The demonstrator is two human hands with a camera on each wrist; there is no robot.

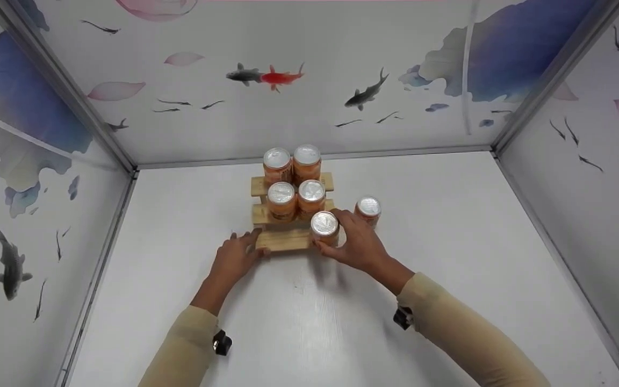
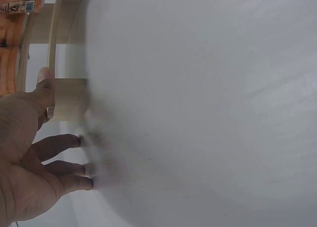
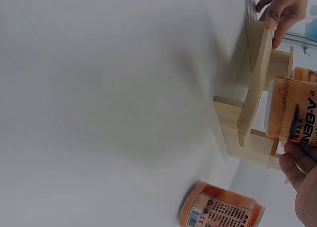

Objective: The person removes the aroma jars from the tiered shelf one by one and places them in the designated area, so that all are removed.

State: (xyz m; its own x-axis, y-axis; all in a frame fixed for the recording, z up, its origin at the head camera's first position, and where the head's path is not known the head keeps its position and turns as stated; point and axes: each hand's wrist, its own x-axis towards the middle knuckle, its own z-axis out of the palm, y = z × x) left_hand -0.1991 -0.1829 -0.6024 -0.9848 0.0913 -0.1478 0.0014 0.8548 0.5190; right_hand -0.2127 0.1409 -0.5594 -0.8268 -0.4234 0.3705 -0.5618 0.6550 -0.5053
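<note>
A stepped wooden rack stands on the white table. My left hand pinches the left end of its lowest board, thumb on top, other fingers spread beside it in the left wrist view. My right hand grips an orange can with a silver top, at the right end of that lowest board. In the right wrist view the held can shows dark lettering, its base close over the board. Two cans stand on the middle step and two more cans on the top step.
Another orange can stands on the table right of the rack, just behind my right hand. The white table is enclosed by walls printed with fish and petals. The rack's back is near the rear wall.
</note>
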